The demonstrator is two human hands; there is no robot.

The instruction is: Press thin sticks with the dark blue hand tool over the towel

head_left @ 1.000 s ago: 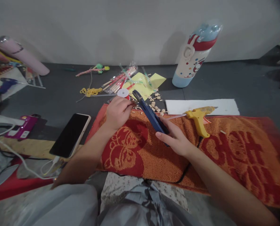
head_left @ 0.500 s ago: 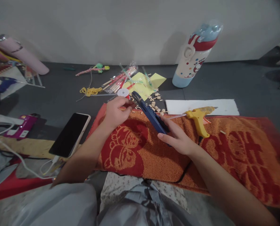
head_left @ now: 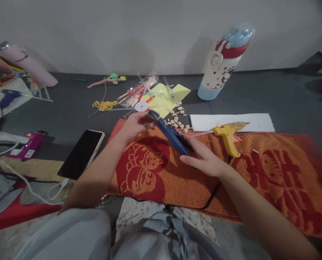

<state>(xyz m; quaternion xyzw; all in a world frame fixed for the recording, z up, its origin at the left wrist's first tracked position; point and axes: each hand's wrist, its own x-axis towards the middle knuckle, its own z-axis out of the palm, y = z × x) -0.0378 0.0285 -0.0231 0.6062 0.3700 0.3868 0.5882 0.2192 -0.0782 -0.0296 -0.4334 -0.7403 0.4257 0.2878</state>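
My right hand (head_left: pixel 201 155) is wrapped round the handles of blue hand shears (head_left: pixel 172 135), which slant up and left over the towel. Their dark jaw end (head_left: pixel 154 116) lies right by the fingers of my left hand (head_left: pixel 136 126). Those fingers are pinched together; I cannot make out what is between them. Behind the shears, small cut wooden pieces (head_left: pixel 177 123) are scattered on the dark table. A white spool (head_left: pixel 141 106) stands just beyond my left fingers. The orange and red towel (head_left: pixel 188 187) lies beneath both hands.
A yellow glue gun (head_left: pixel 228 135) rests on the towel's right, by a white board (head_left: pixel 255 121). A bottle (head_left: pixel 220 68) stands behind. Bagged sticks (head_left: pixel 140 92) and yellow paper (head_left: pixel 181 92) lie at the back. At left are a phone (head_left: pixel 81 153) and a purple power strip (head_left: pixel 28 144).
My left fingers have come closer to the jaw end of the shears. The shears' tip has shifted slightly left and down, while my right hand keeps its grip.
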